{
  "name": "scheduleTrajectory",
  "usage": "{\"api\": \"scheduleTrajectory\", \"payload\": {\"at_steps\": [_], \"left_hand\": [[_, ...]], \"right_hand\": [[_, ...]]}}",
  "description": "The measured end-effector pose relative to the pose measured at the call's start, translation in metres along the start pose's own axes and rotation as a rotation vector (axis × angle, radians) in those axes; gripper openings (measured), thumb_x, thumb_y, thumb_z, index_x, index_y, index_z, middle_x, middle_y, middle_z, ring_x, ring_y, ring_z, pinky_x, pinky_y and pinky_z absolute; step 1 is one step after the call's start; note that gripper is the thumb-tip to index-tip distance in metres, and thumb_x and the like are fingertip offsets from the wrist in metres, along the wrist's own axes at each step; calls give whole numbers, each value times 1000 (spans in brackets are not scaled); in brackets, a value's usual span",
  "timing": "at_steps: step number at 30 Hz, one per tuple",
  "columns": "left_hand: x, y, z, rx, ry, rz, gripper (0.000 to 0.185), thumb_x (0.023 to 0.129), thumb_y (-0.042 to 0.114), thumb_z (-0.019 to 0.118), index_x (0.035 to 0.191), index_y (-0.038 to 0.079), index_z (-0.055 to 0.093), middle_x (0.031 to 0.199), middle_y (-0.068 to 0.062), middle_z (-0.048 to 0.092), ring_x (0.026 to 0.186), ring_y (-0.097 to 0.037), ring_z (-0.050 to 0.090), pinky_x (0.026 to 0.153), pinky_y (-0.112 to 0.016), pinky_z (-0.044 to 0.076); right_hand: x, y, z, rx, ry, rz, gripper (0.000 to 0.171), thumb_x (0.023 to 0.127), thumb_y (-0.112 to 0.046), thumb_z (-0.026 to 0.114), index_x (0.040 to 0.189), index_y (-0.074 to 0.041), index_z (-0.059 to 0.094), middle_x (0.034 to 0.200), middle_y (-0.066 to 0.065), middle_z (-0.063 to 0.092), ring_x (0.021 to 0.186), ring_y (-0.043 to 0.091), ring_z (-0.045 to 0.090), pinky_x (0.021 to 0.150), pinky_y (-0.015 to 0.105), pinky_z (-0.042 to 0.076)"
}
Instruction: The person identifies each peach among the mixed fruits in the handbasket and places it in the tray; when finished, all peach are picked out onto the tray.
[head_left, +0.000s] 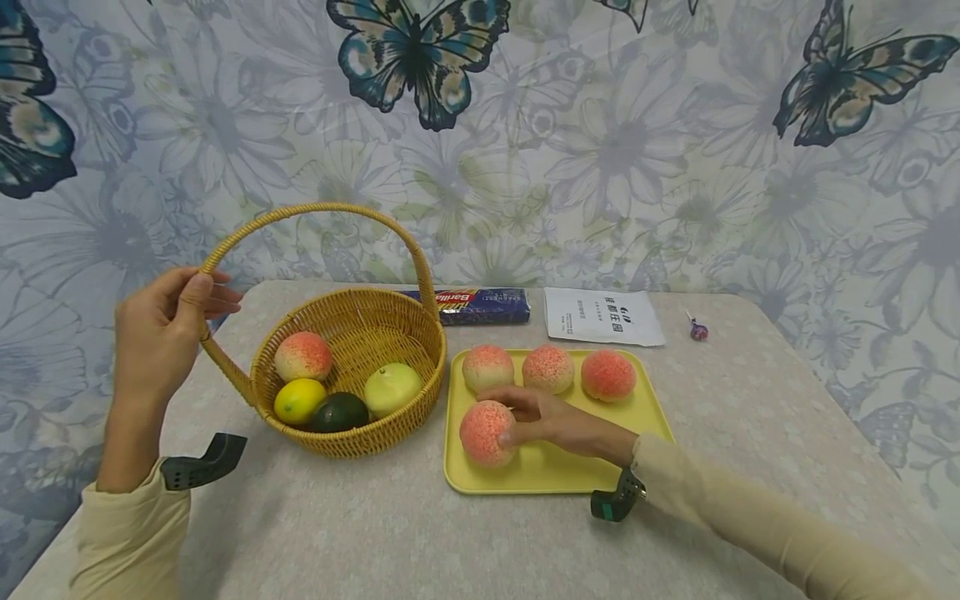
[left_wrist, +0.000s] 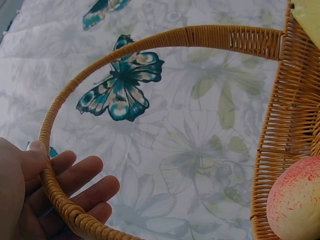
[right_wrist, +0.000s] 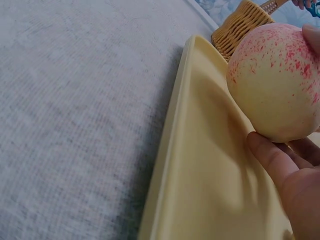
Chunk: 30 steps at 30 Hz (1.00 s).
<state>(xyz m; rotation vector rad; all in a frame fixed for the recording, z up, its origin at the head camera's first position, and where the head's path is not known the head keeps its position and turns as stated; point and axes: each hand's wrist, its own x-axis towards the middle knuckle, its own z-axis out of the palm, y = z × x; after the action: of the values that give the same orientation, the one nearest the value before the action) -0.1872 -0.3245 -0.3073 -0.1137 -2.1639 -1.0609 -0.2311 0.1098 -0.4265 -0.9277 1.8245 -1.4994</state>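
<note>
My left hand (head_left: 161,333) holds the arched handle (head_left: 315,208) of a wicker basket (head_left: 352,442) on its left side. In the left wrist view the thumb lies on the handle, with the other fingers (left_wrist: 92,172) behind it. Inside the basket lie a peach (head_left: 303,357), a lemon (head_left: 299,402), a dark green avocado (head_left: 339,412) and a pale green round fruit (head_left: 393,389). My right hand (head_left: 543,419) grips another peach (head_left: 486,433) between thumb and fingers, above the left part of a yellow tray (head_left: 555,479). Three more peaches (head_left: 548,369) sit in a row along the tray's back.
Behind the basket lies a blue Barilla spaghetti box (head_left: 487,307), partly hidden by it. A white printed packet (head_left: 602,317) is at the table's back, with a small wrapped lollipop (head_left: 698,332) to its right. A butterfly-patterned cloth (head_left: 570,167) hangs behind the table.
</note>
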Motion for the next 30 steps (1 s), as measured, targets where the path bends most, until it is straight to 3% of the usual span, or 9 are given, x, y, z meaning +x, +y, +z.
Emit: {"api": "scheduleTrajectory", "payload": {"at_steps": [16, 24, 30], "left_hand": [[-1, 1, -1, 10, -5, -5, 31, 102, 21, 47, 111, -4, 63, 84, 24, 62, 75, 10, 63, 70, -4, 46], [0, 2, 1, 11, -5, -8, 32, 102, 21, 47, 112, -4, 63, 84, 25, 62, 76, 10, 62, 70, -4, 46], [1, 1, 1, 8, 3, 2, 31, 101, 21, 47, 110, -4, 64, 83, 23, 62, 75, 10, 63, 71, -4, 46]], "right_hand": [[-1, 4, 3, 15, 30, 33, 57, 86, -17, 70, 139, -14, 48, 142, 4, 46, 124, 21, 50, 104, 35, 39], [-2, 5, 2, 18, 44, 27, 59, 88, -16, 68, 142, -9, 45, 142, 3, 47, 129, 19, 46, 106, 33, 36], [0, 3, 0, -1, 32, 26, 61, 89, -19, 68, 143, -7, 43, 142, 5, 48, 123, 19, 50, 102, 31, 40]]}}
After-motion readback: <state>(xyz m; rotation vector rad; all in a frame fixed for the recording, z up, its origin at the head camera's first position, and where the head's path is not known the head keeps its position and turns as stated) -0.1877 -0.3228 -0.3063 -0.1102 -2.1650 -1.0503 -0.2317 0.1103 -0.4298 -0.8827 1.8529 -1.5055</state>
